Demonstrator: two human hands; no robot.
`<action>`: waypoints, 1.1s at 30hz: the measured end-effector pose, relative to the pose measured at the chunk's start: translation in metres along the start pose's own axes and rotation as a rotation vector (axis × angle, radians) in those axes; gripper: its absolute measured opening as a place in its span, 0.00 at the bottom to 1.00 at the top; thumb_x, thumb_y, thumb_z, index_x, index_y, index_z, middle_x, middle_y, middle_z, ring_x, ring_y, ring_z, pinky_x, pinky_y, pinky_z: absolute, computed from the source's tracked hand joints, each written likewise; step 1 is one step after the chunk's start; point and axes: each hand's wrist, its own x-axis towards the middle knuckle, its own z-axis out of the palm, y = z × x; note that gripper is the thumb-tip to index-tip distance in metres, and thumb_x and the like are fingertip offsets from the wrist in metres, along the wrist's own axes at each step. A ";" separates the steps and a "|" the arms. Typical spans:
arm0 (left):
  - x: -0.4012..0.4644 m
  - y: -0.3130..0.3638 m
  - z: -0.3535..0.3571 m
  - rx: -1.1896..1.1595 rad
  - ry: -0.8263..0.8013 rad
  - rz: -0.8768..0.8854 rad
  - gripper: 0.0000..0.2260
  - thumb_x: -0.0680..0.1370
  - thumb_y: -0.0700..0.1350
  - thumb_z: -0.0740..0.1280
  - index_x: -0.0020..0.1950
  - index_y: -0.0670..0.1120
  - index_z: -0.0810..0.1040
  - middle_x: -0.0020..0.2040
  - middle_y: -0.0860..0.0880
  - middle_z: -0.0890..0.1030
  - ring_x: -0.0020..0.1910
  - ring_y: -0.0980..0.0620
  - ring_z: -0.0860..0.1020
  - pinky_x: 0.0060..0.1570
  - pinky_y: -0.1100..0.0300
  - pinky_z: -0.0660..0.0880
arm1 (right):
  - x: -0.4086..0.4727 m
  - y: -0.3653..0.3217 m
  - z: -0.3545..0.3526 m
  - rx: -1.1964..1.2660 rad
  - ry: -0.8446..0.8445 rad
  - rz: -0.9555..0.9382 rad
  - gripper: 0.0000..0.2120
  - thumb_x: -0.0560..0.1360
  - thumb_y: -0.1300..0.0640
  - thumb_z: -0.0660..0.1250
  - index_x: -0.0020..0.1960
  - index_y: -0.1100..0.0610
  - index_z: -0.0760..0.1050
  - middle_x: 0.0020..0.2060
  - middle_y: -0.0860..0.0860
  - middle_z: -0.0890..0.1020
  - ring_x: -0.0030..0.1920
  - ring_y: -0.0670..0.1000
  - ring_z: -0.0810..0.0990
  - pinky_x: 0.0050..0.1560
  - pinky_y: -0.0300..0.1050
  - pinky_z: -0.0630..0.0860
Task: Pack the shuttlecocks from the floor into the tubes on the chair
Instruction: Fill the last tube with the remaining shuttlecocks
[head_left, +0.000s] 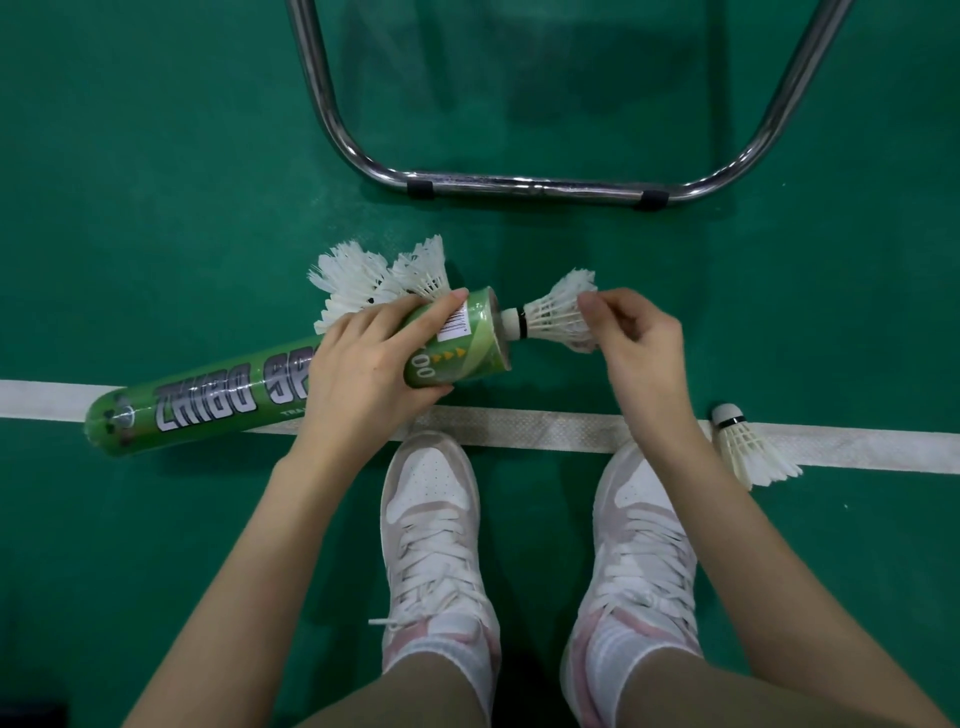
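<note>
Gripping glossy green tube (270, 395) — feathered shuttlecock (558, 317) at mouth.

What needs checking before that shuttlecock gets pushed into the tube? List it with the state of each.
1. Left hand grips the tube near its mouth: ok.
2. Right hand pinches the shuttlecock by its feathers: ok.
3. Cork end points at the tube mouth: ok.
4. Room left inside the tube: cannot tell.
5. Far end capped: ok, it looks closed.
6. More to pack: loose shuttlecock by the right shoe, pile behind the tube: not ok.
</note>
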 end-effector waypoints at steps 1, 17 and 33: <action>0.001 0.001 0.000 -0.005 0.005 0.003 0.38 0.64 0.51 0.77 0.71 0.56 0.66 0.60 0.46 0.77 0.55 0.42 0.76 0.52 0.50 0.70 | -0.003 -0.002 0.003 0.014 -0.021 -0.001 0.06 0.77 0.57 0.64 0.42 0.55 0.77 0.35 0.49 0.79 0.35 0.40 0.76 0.38 0.31 0.71; 0.005 0.007 0.008 -0.024 0.043 0.019 0.32 0.68 0.58 0.68 0.71 0.59 0.64 0.61 0.48 0.77 0.54 0.44 0.76 0.52 0.51 0.70 | -0.019 -0.010 0.036 -0.068 -0.287 -0.031 0.11 0.67 0.62 0.74 0.43 0.54 0.73 0.36 0.45 0.78 0.38 0.43 0.75 0.43 0.33 0.72; 0.004 0.001 0.007 -0.045 0.012 0.015 0.33 0.66 0.57 0.68 0.71 0.59 0.63 0.61 0.48 0.77 0.55 0.44 0.75 0.54 0.51 0.69 | -0.016 -0.012 0.041 -0.002 -0.505 0.016 0.15 0.75 0.65 0.65 0.52 0.47 0.67 0.43 0.46 0.83 0.48 0.47 0.82 0.57 0.44 0.75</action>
